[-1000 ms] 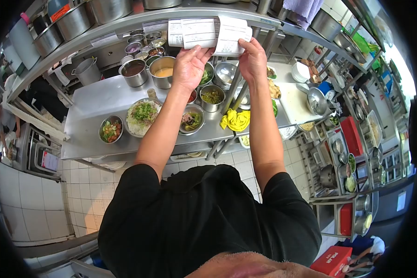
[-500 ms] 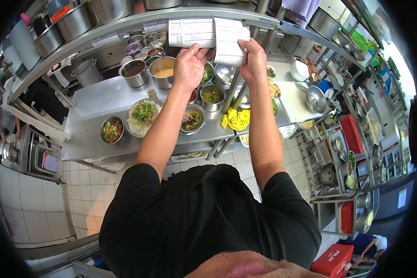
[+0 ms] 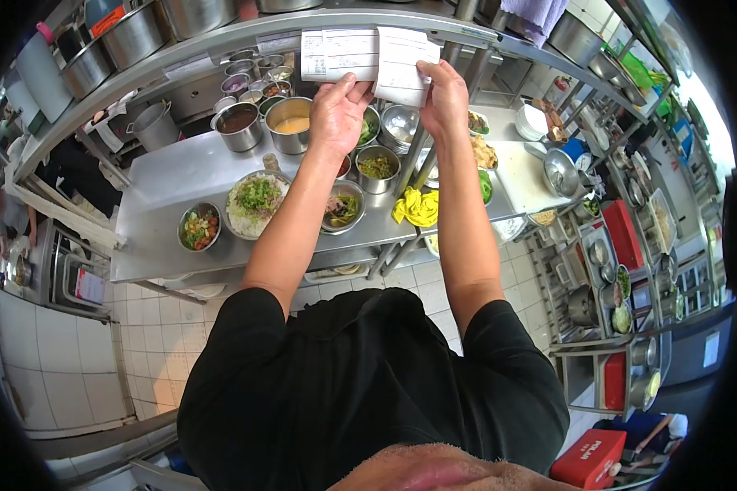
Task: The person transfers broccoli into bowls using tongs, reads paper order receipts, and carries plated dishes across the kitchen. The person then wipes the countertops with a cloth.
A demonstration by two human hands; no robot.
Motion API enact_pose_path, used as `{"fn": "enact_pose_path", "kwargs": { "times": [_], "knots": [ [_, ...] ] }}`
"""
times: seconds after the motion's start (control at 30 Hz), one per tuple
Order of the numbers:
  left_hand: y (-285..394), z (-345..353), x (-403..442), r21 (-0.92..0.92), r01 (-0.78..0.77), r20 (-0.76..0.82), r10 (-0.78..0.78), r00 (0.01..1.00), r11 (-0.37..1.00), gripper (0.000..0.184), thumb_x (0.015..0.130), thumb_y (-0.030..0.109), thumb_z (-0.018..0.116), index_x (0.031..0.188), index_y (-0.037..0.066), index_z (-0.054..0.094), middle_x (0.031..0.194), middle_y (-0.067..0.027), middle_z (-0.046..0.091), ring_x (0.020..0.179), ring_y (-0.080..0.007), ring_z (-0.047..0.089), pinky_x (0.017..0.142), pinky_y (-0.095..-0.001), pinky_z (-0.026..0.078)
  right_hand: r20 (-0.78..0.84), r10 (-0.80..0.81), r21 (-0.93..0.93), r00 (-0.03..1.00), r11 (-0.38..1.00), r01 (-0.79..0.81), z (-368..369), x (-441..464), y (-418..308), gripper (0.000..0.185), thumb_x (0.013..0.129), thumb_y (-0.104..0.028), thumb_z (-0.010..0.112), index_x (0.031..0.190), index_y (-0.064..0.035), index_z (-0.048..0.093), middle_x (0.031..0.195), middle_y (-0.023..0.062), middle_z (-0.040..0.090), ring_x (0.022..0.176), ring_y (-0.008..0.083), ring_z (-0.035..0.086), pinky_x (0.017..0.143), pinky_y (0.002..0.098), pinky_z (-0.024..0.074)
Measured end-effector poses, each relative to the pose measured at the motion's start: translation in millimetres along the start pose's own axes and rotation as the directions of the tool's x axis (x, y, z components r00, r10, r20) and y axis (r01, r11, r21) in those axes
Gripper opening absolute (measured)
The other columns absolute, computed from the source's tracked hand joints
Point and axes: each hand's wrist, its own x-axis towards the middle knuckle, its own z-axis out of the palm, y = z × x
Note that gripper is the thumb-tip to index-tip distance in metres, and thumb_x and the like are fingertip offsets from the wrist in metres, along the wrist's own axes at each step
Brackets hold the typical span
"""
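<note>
Two printed paper slips are held up side by side in front of the metal shelf. My left hand (image 3: 337,113) pinches the lower edge of the left slip (image 3: 340,54), thumb in front and fingers behind. Over on the other side, my right hand (image 3: 445,96) grips the right slip (image 3: 400,64), its thumb pressed on the paper's right side. The right slip overlaps the left one and bends slightly. Below the slips, a pot of orange-yellow liquid (image 3: 291,124) and a pot of chopped greens (image 3: 376,168) stand on the steel counter.
A large bowl of rice topped with greens (image 3: 256,200), a smaller bowl of chopped vegetables (image 3: 198,227) and a yellow cloth (image 3: 416,208) are on the counter (image 3: 160,184). The overhead shelf (image 3: 246,29) carries several pots. Racks with containers (image 3: 606,278) line the right.
The right slip has tilted and its lower edge has risen a little. My right hand shifted slightly up and left with it; the left slip moved slightly right.
</note>
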Motion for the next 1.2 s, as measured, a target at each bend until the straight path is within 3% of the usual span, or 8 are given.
{"fn": "enact_pose_path", "kwargs": {
  "times": [0.17, 0.27, 0.5, 0.6, 0.87, 1.2],
  "knots": [
    [0.3, 2.0, -1.1, -0.007, 0.000, -0.006, 0.000, 1.000, 1.000, 0.019, 0.087, 0.006, 0.058, 0.106, 0.002, 0.058, 0.107, -0.0114, 0.064, 0.103, -0.0241, 0.060, 0.094, -0.0409, 0.044, -0.049, -0.072, -0.204, 0.996, 0.977, 0.061, 2.0, 1.5, 8.9, 0.013, 0.080, -0.001, 0.061, 0.092, 0.0036, 0.062, 0.086, 0.0100, 0.065, 0.075, 0.0170, 0.061, 0.069, 0.0306, 0.0505],
    [0.2, 0.5, -1.0, 0.006, -0.005, 0.010, 0.005, 1.000, 1.000, 0.020, 0.088, 0.007, 0.058, 0.107, 0.002, 0.058, 0.109, -0.0119, 0.063, 0.104, -0.0244, 0.059, 0.094, -0.0406, 0.043, -0.027, -0.070, -0.250, 0.997, 0.966, 0.061, 2.1, 0.9, 8.2, 0.015, 0.081, -0.002, 0.061, 0.096, 0.0027, 0.061, 0.091, 0.0112, 0.065, 0.080, 0.0194, 0.063, 0.074, 0.0341, 0.0533],
    [1.7, 0.6, -3.6, -0.070, -0.003, -0.019, 0.001, 1.000, 0.998, 0.030, 0.088, 0.019, 0.060, 0.114, 0.006, 0.054, 0.112, -0.0086, 0.061, 0.111, -0.0254, 0.055, 0.097, -0.0451, 0.040, 0.014, -0.036, -0.172, 0.999, 0.984, 0.038, 6.2, 1.4, 6.5, 0.016, 0.081, -0.001, 0.061, 0.096, 0.0029, 0.060, 0.093, 0.0112, 0.065, 0.081, 0.0187, 0.063, 0.074, 0.0332, 0.0527],
    [-0.6, -5.2, -1.0, 0.078, -0.039, -0.022, 0.041, 0.999, 0.996, 0.033, 0.088, 0.022, 0.061, 0.117, 0.007, 0.052, 0.113, -0.0079, 0.060, 0.109, -0.0240, 0.055, 0.097, -0.0448, 0.040, 0.012, -0.062, -0.179, 0.998, 0.982, 0.063, 11.1, -1.7, 6.5, 0.015, 0.082, 0.000, 0.060, 0.096, 0.0031, 0.060, 0.093, 0.0116, 0.065, 0.082, 0.0186, 0.063, 0.077, 0.0327, 0.0523],
    [0.5, -5.1, 0.0, 0.093, -0.050, -0.065, 0.056, 0.996, 0.994, 0.030, 0.087, 0.020, 0.063, 0.113, 0.007, 0.053, 0.112, -0.0075, 0.060, 0.105, -0.0231, 0.056, 0.095, -0.0442, 0.042, 0.002, -0.084, -0.118, 0.996, 0.990, 0.083, 13.4, -1.6, 10.0, 0.018, 0.080, 0.000, 0.060, 0.097, 0.0043, 0.060, 0.092, 0.0114, 0.066, 0.080, 0.0175, 0.061, 0.075, 0.0299, 0.0491],
    [-0.2, -6.4, 2.0, 0.059, -0.039, -0.089, 0.045, 0.995, 0.997, 0.024, 0.088, 0.014, 0.062, 0.110, 0.009, 0.054, 0.109, -0.0067, 0.061, 0.103, -0.0222, 0.058, 0.093, -0.0427, 0.044, 0.050, -0.074, -0.150, 0.996, 0.985, 0.080, 13.1, -1.6, 9.5, 0.020, 0.084, 0.001, 0.056, 0.104, 0.0036, 0.055, 0.100, 0.0130, 0.063, 0.089, 0.0203, 0.062, 0.082, 0.0341, 0.0509]
  ]
}}
